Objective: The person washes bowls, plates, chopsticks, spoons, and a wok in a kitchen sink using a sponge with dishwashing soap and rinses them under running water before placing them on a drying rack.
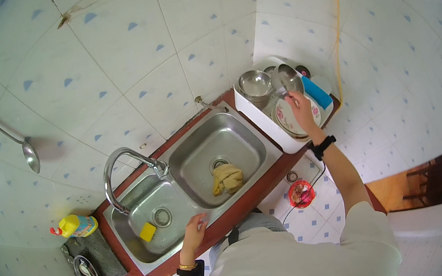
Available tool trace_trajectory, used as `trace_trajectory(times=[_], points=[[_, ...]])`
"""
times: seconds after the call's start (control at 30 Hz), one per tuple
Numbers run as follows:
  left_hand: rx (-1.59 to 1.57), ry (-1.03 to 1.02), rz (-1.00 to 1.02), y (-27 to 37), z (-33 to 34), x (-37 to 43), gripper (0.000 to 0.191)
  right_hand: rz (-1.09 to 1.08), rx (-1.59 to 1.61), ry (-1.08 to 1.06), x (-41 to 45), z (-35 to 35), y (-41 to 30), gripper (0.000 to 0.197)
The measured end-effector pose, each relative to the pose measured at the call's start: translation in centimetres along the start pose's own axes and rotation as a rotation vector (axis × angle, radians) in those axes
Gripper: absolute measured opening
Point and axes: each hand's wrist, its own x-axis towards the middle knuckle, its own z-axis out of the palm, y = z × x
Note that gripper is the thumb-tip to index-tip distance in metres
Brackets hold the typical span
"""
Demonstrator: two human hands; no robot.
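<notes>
My right hand [302,108] reaches over the white dish rack tray [260,125] at the right end of the counter, its fingers at the rim of a tilted metal bowl [288,77]. Beneath that hand lie plates with a floral pattern [285,117]; left of it stand stacked steel bowls [255,84]. My left hand [194,232] hangs over the front edge of the sink, holding nothing, fingers apart. A yellow cloth [228,179] lies in the right basin [243,139] beside the drain. In the left basin [152,253] is a yellow sponge [148,232].
A chrome faucet [107,173] arches over the left basin. Left of the sink stand a yellow detergent bottle [79,226] and a metal container with utensils [86,273]. A ladle [30,157] hangs on the wall. A red basket [301,194] is on the floor.
</notes>
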Motion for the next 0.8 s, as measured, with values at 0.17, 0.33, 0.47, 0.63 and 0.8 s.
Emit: trace_trajectory(times=[0.17,0.33,0.47,0.63,0.8], points=[[0.020,0.057,-0.137,2.0,2.9,0.0,0.028,0.066,-0.088,-0.145,5.0,2.8,10.0,0.019],[0.025,0.090,-0.315,1.7,4.9,-2.7,0.034,-0.022,-0.064,-0.239,7.0,6.0,14.9,0.018],[0.060,0.180,-0.323,2.0,4.7,-4.4,0.035,0.079,-0.063,-0.403,7.7,6.1,17.0,0.017],[0.161,0.374,-0.303,1.5,5.6,-8.1,0.039,-0.279,-0.322,-0.483,7.4,5.2,9.4,0.048],[0.030,0.224,-0.519,-0.7,7.1,-13.2,0.041,-0.303,-0.046,-0.711,-1.1,5.5,-7.9,0.032]])
